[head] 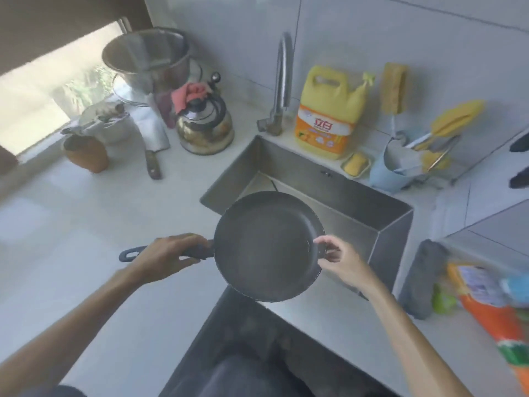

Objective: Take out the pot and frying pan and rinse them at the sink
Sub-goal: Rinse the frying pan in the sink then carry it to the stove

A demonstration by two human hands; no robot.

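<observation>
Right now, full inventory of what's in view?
frying pan: 1, dark grey, held over the sink's near edge
sink: 1, steel, empty basin, centre right
tap: 1, chrome, behind the sink
detergent jug: 1, yellow, right of the tap
soap dish: 1, yellow bar, on the sink's back rim
kettle: 1, steel, pink cloth on top
colander: 1, steel, back left
knife: 1, dark handle, on the counter
utensil holder: 1, pale blue, right
left hand: on the pan's handle
right hand: on the pan's rim
</observation>
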